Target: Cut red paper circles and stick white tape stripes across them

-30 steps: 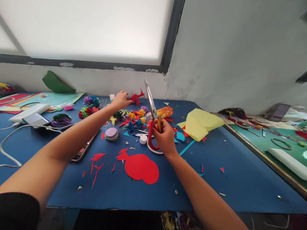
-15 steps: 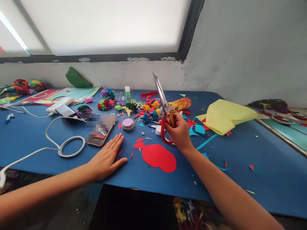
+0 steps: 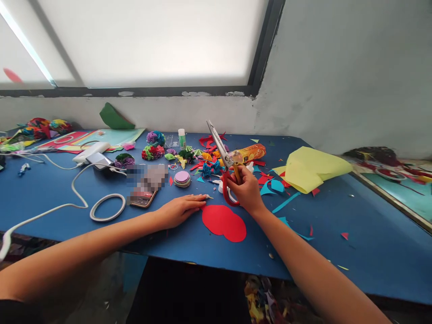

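My right hand (image 3: 247,188) grips a pair of scissors (image 3: 218,141) by its red and orange handles, the metal blades pointing up and away, nearly together. Below them a red paper cutout (image 3: 224,223) of two joined rounded lobes lies flat on the blue table. My left hand (image 3: 182,209) rests palm down with stretched fingers at the cutout's upper left end. It covers the small red scraps there, and its thumb is hidden. A stack of paper discs (image 3: 182,178), lilac on top, stands just beyond the left fingers.
A phone (image 3: 146,186) and a coiled white cable (image 3: 108,208) lie to the left. Behind are a glue stick (image 3: 182,139), paper flowers (image 3: 153,151), and an orange packet (image 3: 248,153). Yellow paper (image 3: 310,168) and blue offcuts (image 3: 277,186) lie right.
My left hand has slid right, over the small red scraps beside the cutout. My right hand has lowered slightly with the scissors. The camera view has shifted a little.
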Motion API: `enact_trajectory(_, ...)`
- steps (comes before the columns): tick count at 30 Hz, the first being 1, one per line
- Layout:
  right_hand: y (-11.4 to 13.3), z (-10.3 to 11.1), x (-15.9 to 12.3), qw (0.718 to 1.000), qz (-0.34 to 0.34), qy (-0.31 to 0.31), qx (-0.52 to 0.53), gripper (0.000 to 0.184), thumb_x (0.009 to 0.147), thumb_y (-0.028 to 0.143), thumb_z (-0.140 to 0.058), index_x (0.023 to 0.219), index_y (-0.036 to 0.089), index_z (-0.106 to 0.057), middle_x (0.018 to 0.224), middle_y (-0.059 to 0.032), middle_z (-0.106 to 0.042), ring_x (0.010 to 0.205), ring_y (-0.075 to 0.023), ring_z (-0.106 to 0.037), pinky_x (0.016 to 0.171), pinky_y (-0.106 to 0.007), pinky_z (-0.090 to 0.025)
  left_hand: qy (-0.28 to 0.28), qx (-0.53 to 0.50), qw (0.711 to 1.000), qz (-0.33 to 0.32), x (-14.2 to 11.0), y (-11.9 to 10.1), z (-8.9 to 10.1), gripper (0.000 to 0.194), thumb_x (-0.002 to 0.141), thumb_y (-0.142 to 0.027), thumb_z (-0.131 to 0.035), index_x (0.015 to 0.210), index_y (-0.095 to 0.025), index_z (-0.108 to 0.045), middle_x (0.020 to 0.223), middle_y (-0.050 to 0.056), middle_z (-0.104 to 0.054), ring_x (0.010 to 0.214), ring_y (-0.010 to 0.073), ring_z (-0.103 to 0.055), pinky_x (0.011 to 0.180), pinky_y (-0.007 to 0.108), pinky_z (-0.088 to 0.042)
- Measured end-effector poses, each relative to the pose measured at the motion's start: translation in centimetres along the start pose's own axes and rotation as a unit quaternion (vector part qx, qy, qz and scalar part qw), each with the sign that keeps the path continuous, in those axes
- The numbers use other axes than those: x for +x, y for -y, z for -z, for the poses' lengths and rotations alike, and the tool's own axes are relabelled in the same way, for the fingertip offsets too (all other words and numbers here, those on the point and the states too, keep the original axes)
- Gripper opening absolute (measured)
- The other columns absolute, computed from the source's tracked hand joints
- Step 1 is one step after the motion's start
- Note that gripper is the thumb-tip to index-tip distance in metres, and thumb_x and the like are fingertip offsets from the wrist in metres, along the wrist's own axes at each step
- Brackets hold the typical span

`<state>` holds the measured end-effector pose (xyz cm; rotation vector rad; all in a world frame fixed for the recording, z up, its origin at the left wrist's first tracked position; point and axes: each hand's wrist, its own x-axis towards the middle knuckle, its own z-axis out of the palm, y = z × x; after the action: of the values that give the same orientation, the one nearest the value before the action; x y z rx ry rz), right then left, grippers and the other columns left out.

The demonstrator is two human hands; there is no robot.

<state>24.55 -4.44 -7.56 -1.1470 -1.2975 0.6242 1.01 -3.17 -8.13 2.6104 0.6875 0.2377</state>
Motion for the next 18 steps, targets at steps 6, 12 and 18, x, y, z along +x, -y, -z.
enact_trajectory(6,0.3,0.1,0.0,1.000,0.009,0.010,-0.015,0.037,0.070,0.045,-0.072,0.090,0.019,-0.057,0.059,0.0082,-0.040,0.053,-0.0105,-0.036,0.048,-0.024,-0.033,-0.013,-0.024,1.000,-0.013,-2.4,0.5,0.6,0.040,0.095,-0.015,-0.034,0.125,-0.020,-0.060,0.136,0.009,-0.054,0.128,0.0195,-0.048,0.110,0.040,-0.039)
enact_trajectory(12,0.5,0.0,-0.2,0.999,0.011,0.019,-0.027,0.034,0.070,0.044,-0.072,0.087,0.019,-0.056,0.060,0.0078,-0.041,0.053,-0.0107,-0.037,0.050,-0.024,-0.033,0.031,-0.028,0.999,-0.006,-8.4,0.0,2.8,0.045,0.091,-0.011,-0.037,0.128,-0.027,-0.057,0.133,0.003,-0.057,0.130,0.0200,-0.046,0.109,0.042,-0.039)
enact_trajectory(18,0.4,-0.1,-0.5,0.999,0.010,0.034,-0.035,0.033,0.069,0.042,-0.073,0.085,0.020,-0.056,0.060,0.0070,-0.043,0.053,-0.0115,-0.039,0.050,-0.025,-0.035,0.008,0.005,0.997,0.073,-16.3,-1.3,4.1,0.038,0.090,-0.021,-0.045,0.123,-0.028,-0.061,0.128,0.003,-0.062,0.123,0.0221,-0.054,0.105,0.039,-0.045)
